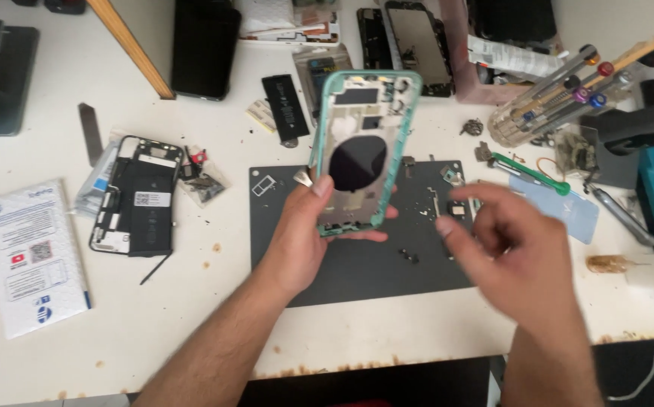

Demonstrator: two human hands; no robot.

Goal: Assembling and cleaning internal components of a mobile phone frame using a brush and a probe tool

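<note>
My left hand holds a teal-framed phone housing upright above a dark grey work mat, its gutted inside facing me with a dark round coil in the middle. My right hand hovers blurred over the mat's right edge, fingers loosely curled, near small loose parts; I cannot tell whether anything is pinched between the fingertips.
An opened phone with its battery showing lies to the left beside a white printed packet. A loose black battery, another opened phone, a clear cup of screwdrivers, a green-handled tool and a blue card surround the mat.
</note>
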